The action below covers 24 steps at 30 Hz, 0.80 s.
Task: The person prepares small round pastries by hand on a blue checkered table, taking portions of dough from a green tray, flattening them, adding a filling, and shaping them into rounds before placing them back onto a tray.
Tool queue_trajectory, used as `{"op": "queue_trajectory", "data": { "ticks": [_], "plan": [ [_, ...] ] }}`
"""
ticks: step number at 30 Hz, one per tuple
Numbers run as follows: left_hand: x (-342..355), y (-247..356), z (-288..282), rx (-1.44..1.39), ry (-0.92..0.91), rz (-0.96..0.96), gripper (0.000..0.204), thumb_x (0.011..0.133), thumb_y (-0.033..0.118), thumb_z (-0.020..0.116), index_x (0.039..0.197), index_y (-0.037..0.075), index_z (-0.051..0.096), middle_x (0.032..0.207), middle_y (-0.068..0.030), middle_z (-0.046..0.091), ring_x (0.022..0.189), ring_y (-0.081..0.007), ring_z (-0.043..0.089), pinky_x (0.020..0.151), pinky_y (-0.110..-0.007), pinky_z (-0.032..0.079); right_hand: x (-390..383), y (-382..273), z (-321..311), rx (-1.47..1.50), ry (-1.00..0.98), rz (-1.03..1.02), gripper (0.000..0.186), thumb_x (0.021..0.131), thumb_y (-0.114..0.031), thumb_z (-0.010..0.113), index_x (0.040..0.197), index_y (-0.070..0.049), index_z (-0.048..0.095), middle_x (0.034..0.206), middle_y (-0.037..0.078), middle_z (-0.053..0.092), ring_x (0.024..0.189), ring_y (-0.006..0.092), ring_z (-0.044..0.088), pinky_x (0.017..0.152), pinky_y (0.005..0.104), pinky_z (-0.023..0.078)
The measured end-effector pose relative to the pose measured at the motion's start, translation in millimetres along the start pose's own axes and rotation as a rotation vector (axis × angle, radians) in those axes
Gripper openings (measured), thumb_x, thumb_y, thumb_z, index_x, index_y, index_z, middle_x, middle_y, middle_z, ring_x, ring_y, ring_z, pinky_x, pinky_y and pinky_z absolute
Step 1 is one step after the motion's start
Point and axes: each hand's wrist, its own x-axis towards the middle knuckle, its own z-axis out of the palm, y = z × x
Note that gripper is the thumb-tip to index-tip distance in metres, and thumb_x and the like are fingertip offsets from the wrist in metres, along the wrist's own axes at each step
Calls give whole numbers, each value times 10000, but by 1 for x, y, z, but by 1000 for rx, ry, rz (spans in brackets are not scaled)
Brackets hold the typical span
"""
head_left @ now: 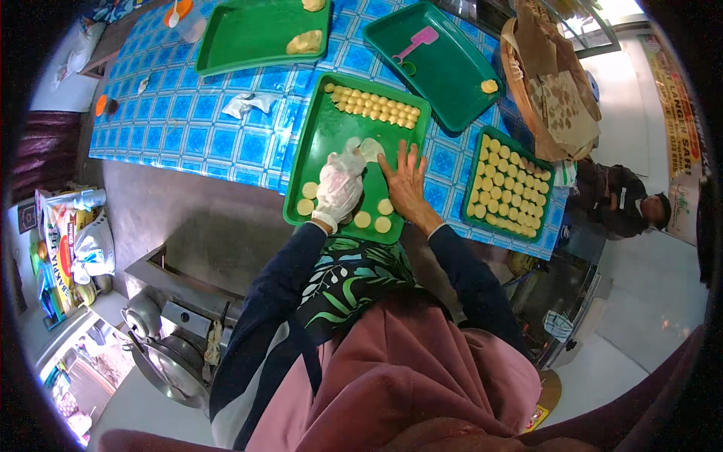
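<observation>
Printed bags (64,248), red, yellow and white, stacked on the floor at far left. A tall yellow-green banner (675,98) hangs on the wall at far right. A small yellow-red packet (536,416) lies at lower right.

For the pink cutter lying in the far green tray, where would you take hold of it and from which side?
Probably by its long straight handle, pinched across its width from above. The pink cutter lies flat and alone on the bare tray, handle running diagonally toward the ring end, so nothing blocks a top approach. The flat pose leaves little room under it for fingers.
</observation>
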Motion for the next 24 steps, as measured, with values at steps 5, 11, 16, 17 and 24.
{"op": "queue_trajectory", "data": {
  "ticks": [5,11,16,17,24],
  "plan": [
    [6,2,3,-83,-115,-119,206,850,222,627,1011,118,702,963,-126,697,887,-368,645,797,-512,455,5,6,1,52,52,-6,600,833,-45,644,1415,-177,576,1571,351,226,1416,573,232,1057,730,235],
    [0,8,23,-60,-144,-231,235,831,255,660,1004,105,714,966,-136,703,899,-372,648,847,-494,476,22,1,-16,123,124,18,514,804,-19,672,1296,-167,672,1522,302,335,1371,518,316,1033,687,271],
    [25,30,18,-266,-9,-345,156,851,222,653,819,89,729,905,-139,690,899,-369,649,862,-468,507,38,70,-27,154,431,357,397,766,-32,755,1143,-157,756,1386,195,548,1302,423,415,985,598,336],
    [31,35,18,-324,-19,-453,183,844,232,652,812,69,732,887,-161,703,853,-392,660,807,-477,524,38,96,-24,130,448,373,397,766,-32,755,1143,-157,756,1386,195,548,1302,423,415,985,598,336],
    [38,40,20,-342,-60,-571,250,851,242,589,890,25,707,929,-246,694,865,-433,663,786,-526,504,89,256,-31,187,573,368,308,741,-14,729,1046,-54,734,1242,187,620,1147,389,540,885,492,456]
  ]
}}
